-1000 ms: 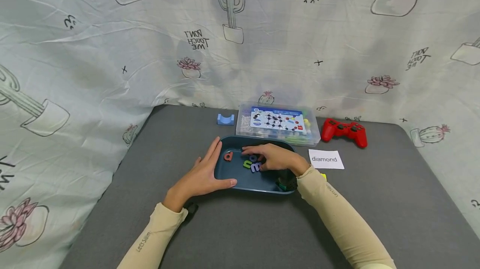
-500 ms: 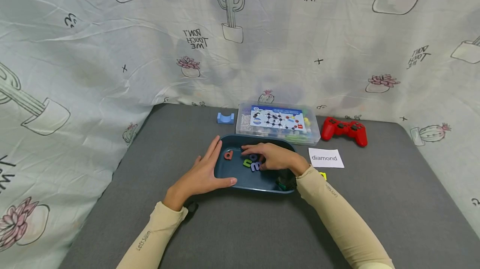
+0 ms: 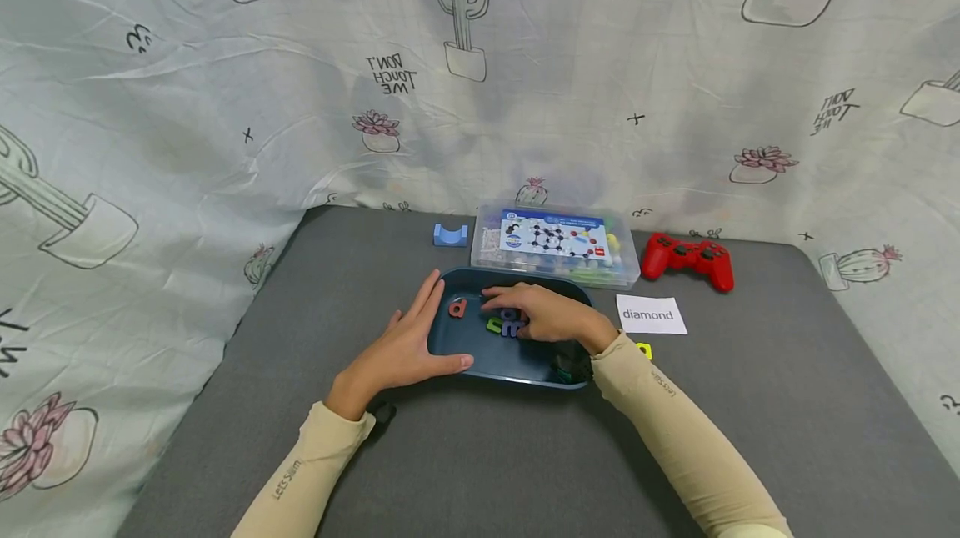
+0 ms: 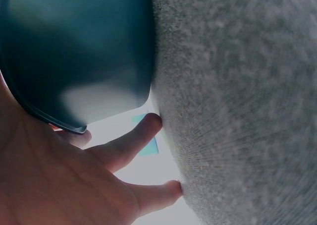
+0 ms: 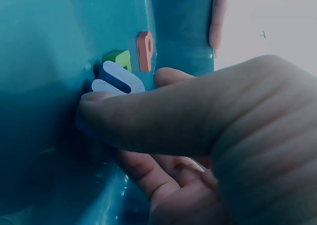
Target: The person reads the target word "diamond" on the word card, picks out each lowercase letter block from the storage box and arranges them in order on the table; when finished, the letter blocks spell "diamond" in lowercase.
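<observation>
A dark blue tray (image 3: 480,363) holds several toy letters. My left hand (image 3: 397,354) rests on its left end, thumb over the near rim and straight fingers along the left side; in the left wrist view two fingertips reach the grey cloth (image 4: 237,106). My right hand (image 3: 555,314) is inside the tray, its thumb and fingers pinching a lavender letter m (image 5: 116,76), which tilts up from the tray floor. Right beside it are a green letter n (image 3: 493,325) and a blue letter o (image 3: 508,314). A red letter d (image 3: 457,309) lies apart, further left.
Behind the tray stands a clear plastic case (image 3: 555,246) with a blue label. A light blue plastic piece (image 3: 450,235) is to its left, a red game controller (image 3: 687,261) to its right. A card reading "diamond" (image 3: 651,315) and a yellow letter (image 3: 644,350) lie right of the tray.
The lavender m has tipped up slightly between the right thumb and fingers, closer to the o. My left hand and the tray have stayed in place.
</observation>
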### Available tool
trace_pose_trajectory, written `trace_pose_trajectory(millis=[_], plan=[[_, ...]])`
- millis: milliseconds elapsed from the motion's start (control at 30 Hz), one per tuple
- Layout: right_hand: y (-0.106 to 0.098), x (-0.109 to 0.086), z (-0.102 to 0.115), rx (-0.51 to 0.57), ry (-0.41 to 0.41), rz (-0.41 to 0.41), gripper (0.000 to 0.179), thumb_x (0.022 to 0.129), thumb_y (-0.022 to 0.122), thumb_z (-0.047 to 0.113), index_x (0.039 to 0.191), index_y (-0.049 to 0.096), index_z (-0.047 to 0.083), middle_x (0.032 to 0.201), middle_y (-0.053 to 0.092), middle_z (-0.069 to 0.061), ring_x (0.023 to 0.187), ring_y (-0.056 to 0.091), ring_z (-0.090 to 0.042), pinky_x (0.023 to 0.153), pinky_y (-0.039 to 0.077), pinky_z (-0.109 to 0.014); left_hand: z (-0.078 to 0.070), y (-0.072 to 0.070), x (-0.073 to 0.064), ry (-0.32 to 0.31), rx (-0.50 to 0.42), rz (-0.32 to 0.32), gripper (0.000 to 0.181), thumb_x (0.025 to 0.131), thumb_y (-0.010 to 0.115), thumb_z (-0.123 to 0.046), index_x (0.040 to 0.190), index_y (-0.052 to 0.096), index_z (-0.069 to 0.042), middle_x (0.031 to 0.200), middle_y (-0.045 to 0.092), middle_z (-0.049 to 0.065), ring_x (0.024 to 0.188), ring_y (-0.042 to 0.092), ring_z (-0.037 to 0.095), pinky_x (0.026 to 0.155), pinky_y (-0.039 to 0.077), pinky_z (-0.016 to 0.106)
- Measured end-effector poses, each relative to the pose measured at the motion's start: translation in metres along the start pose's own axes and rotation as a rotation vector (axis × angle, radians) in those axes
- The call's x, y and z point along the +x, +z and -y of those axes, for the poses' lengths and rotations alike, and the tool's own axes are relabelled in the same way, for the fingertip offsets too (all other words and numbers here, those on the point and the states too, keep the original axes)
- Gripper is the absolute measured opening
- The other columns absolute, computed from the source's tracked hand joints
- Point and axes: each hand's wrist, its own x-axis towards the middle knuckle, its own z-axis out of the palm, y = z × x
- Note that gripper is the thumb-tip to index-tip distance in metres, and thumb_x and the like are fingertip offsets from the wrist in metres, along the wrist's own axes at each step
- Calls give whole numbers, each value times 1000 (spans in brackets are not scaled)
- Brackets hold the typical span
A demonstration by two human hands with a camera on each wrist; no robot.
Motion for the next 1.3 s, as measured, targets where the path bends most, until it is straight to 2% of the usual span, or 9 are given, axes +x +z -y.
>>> trace_pose_trajectory(millis=[133, 300, 533, 767, 900, 967, 1167, 1300], plan=[[0, 0, 0, -1, -2, -8, 56, 95, 71, -10, 149, 63, 4, 166, 45, -16, 114, 57, -27, 90, 53, -36, 0, 0, 0, 0, 1, -1, 126, 88, 78, -66, 173, 2, -12, 179, -14, -4, 162, 10, 41, 118, 0, 80], [-1, 1, 0, 23, -4, -22, 57, 95, 72, -11, 149, 62, 4, 164, 46, -16, 99, 59, -23, 83, 54, -33, 0, 0, 1, -1, 7, -1, 126, 88, 77, -67, 173, 2, -12, 179, -13, -3, 162, 10, 41, 118, 1, 80], [-1, 2, -2, 91, 31, -42, 62, 95, 72, -9, 154, 58, 5, 157, 55, -14, 100, 64, -18, 78, 55, -30, 0, -1, 1, -7, 0, 7, 127, 88, 77, -68, 173, 2, -12, 179, -14, -3, 162, 10, 39, 118, 1, 80], [-2, 2, -3, 122, 57, -57, 60, 97, 73, -6, 153, 59, 7, 130, 69, -13, 99, 66, -17, 81, 57, -32, 1, -1, 2, -7, -8, 7, 127, 88, 77, -68, 173, 2, -12, 179, -13, -3, 163, 10, 37, 118, 0, 79], [-2, 2, -3, 146, 69, -53, 56, 98, 72, -4, 152, 61, 7, 115, 70, -9, 94, 65, -16, 81, 56, -33, 1, -1, 2, -14, -10, 9, 126, 88, 77, -67, 173, 2, -12, 179, -13, -3, 163, 10, 36, 119, 0, 79], [-3, 2, -3, 155, 68, -51, 54, 98, 72, -4, 151, 62, 6, 116, 70, -9, 93, 65, -16, 81, 57, -33, 0, -1, 2, -17, -12, 11, 125, 89, 78, -64, 173, 2, -12, 179, -13, -3, 163, 10, 36, 119, 0, 79], [-2, 3, -5, 175, 63, -50, 52, 98, 72, -4, 149, 63, 5, 136, 70, -9, 98, 67, -15, 87, 58, -34, 0, -2, 2, -15, -1, 10, 125, 90, 78, -63, 173, 2, -10, 179, -13, 0, 163, 9, 39, 118, -1, 79], [-2, 4, -5, 186, 58, -53, 50, 99, 72, -4, 147, 64, 3, 129, 72, -9, 99, 68, -15, 88, 58, -35, -1, -2, 2, -15, 8, 13, 126, 89, 77, -66, 173, 2, -10, 179, -13, 0, 162, 10, 40, 118, -1, 80]])
